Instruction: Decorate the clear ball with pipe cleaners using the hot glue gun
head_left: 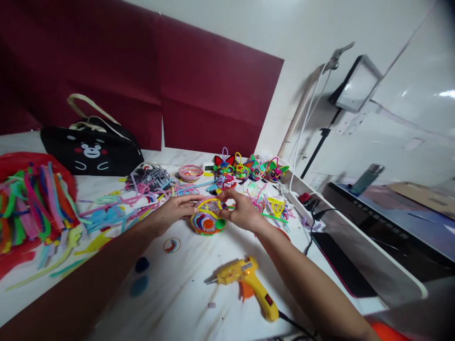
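Observation:
A round, many-coloured pipe-cleaner craft piece point(207, 217) with a yellow rim sits on the white table point(185, 289). My left hand point(174, 211) presses against its left side, fingers closed along the edge. My right hand point(241, 210) pinches its upper right rim. Both hands rest on the table. A yellow hot glue gun point(249, 282) lies nearer to me, between my forearms, its nozzle pointing left.
A big pile of coloured pipe cleaners point(33, 206) fills the left side. A black bear-face bag point(90, 151) stands at the back left. Finished lion-head figures point(249, 169) line the back. Loose pipe cleaners point(142, 194) lie scattered. A power strip point(296, 199) and cables run along the right edge.

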The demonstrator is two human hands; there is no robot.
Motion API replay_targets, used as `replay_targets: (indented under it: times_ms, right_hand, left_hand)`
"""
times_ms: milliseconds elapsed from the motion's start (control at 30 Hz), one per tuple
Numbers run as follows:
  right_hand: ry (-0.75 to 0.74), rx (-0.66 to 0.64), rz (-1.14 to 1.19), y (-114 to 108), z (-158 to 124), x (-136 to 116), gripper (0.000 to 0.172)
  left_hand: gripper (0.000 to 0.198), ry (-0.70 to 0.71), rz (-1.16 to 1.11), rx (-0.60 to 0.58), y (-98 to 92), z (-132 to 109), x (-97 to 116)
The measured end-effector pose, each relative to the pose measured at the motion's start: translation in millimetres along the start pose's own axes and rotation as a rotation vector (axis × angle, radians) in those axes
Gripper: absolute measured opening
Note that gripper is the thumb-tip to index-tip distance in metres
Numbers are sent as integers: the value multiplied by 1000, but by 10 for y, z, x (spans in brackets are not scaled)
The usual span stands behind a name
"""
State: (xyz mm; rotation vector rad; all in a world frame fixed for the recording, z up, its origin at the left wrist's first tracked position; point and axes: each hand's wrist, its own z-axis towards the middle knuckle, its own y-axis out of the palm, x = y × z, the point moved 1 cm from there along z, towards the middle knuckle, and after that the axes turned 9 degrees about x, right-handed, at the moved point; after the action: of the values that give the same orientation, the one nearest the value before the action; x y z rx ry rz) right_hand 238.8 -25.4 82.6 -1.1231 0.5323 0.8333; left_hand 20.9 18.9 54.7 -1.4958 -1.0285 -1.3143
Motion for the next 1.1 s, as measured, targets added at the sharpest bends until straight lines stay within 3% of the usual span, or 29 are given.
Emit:
replay_targets:
  times_ms: [233, 400, 533, 667, 800, 967, 1100]
  right_hand:
    - [14, 44, 74, -204, -57, 114, 30]
    - [-6, 42, 49, -385, -248, 174, 19]
    - [-30, -20, -20, -483, -533, 164, 15]
    - [4, -188, -280, -542, -884, 117, 12]
    - [95, -309, -400, -560, -1199, 96, 9]
    - [157, -326, -438, -471, -1443, 134, 21]
    - [175, -332, -400, -390, -1517, 156, 27]
  left_hand:
    - [61, -4, -5, -7, 2, 7, -13]
    - [58, 12, 8, -30, -34, 42, -32]
    - [60, 28, 28, -63, -61, 87, -11]
    - [66, 44, 58, -68, -74, 136, 2]
    - [64, 62, 84, -62, -91, 183, -44]
    - [61, 84, 107, -98, -129, 237, -109]
    - [62, 135, 183, -147, -132, 255, -43]
